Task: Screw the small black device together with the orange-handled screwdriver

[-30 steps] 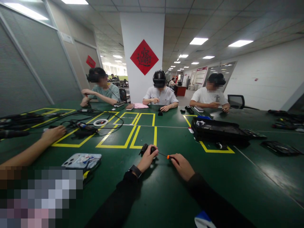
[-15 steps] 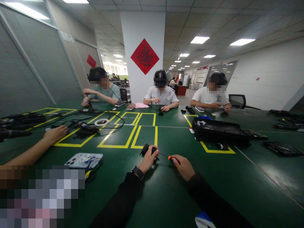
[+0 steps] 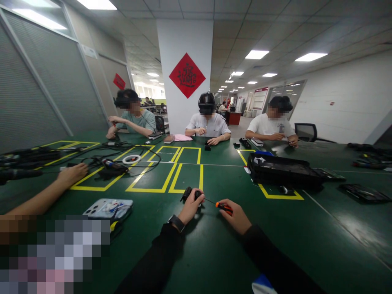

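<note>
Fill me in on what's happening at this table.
The left hand grips a small black part. The right hand holds an orange-and-black screwdriver, its shaft pointing at that part; whether the tip is seated is too small to tell. Across the green table, three people sit with their hands at small objects.
</note>
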`<state>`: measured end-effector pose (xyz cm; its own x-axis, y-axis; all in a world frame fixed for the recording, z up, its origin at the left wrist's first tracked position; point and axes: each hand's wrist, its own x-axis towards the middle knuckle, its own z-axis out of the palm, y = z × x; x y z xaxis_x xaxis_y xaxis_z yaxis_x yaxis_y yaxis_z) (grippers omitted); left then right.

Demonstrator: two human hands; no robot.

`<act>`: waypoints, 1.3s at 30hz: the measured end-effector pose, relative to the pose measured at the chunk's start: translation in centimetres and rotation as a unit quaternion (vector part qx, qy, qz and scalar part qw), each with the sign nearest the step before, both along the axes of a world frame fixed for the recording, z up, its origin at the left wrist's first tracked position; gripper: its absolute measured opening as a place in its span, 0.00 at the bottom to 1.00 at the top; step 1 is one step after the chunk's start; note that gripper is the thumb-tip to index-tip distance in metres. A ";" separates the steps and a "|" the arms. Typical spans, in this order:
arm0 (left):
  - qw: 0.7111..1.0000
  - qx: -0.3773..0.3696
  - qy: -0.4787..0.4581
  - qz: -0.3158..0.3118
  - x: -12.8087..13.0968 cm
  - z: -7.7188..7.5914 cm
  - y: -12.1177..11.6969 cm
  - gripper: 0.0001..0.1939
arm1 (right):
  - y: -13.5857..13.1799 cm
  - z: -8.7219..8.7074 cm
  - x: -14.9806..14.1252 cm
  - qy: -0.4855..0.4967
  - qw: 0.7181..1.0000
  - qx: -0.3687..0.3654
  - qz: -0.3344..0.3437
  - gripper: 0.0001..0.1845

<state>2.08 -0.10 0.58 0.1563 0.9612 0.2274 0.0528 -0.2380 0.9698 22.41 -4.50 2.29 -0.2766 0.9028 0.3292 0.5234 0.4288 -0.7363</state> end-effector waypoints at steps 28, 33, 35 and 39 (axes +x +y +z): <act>0.998 -0.010 -0.023 -0.062 -0.1 -0.3 0.2 0.13 | 0.5 -0.4 0.2 -0.028 0.999 0.021 -0.038 0.13; 0.999 -0.002 -0.006 -0.053 0.1 0.1 -0.1 0.12 | 0.6 -0.8 0.5 0.028 0.999 0.024 -0.037 0.12; 0.999 0.004 0.005 -0.049 0.2 0.2 -0.2 0.12 | 0.7 -0.7 0.5 0.044 0.998 0.012 -0.035 0.12; 0.999 0.015 0.026 -0.034 0.2 0.4 -0.3 0.12 | 0.8 -0.3 0.4 0.044 0.998 0.016 -0.042 0.12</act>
<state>2.28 -0.44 0.97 0.2328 0.9410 0.2458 0.0860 -0.2717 0.9585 22.85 -3.66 1.98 -0.1681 0.9101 0.3788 0.4925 0.4104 -0.7675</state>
